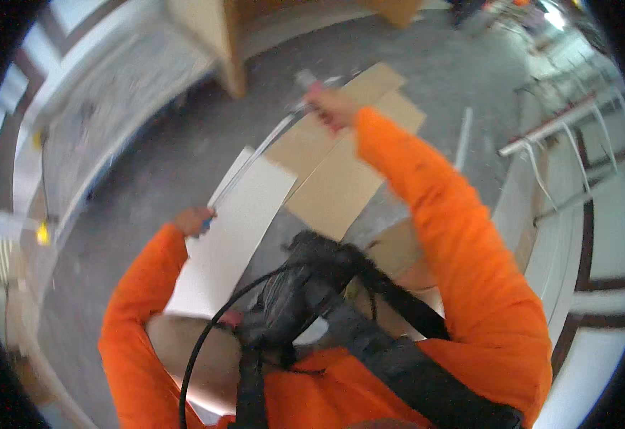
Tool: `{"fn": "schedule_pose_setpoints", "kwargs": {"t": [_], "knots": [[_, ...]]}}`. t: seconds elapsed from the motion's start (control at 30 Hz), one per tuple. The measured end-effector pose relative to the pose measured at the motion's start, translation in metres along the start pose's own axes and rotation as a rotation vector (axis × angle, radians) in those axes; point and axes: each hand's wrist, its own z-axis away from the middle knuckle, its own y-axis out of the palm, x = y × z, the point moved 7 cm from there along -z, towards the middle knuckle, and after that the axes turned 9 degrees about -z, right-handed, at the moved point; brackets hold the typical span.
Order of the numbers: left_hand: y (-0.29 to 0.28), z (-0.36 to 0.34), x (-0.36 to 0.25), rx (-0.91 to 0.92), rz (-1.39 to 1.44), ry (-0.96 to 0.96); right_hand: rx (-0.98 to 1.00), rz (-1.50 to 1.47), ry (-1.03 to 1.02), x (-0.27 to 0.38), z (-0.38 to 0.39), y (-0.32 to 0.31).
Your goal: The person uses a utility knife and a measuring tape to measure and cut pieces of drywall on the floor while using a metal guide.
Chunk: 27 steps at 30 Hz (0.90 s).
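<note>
A thin whitish strip runs slantwise between my two hands above the floor. Its near lower end is gripped by my left hand, with a bit of blue showing at the fingers. Farther out, my right hand is closed around a red-handled tool with a pale tip, touching the strip's far end; blur hides the tool's kind. Beneath the strip lie a white panel and tan cardboard sheets.
Grey floor surrounds the sheets. A wooden cabinet or leg stands at the far side. To the right are a white metal rack and a loose white strip. A black cable and straps cross my front.
</note>
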Motion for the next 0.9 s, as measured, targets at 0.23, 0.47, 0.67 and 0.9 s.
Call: {"fn": "schedule_pose_setpoints", "kwargs": {"t": [0.23, 0.47, 0.67, 0.9], "knots": [[0.060, 0.058, 0.136, -0.021, 0.097, -0.208, 0.005, 0.056, 0.155, -0.090, -0.047, -0.040], [0.102, 0.090, 0.161, -0.125, 0.179, -0.463, 0.018, 1.015, 0.030, -0.135, -0.053, -0.064], [0.099, 0.104, 0.192, -0.236, 0.166, -0.464, 0.179, 1.278, -0.145, -0.140, -0.059, -0.031], [0.101, 0.096, 0.179, -0.264, 0.112, -0.450, 0.192, 1.328, -0.131, -0.133, -0.062, -0.028]]}}
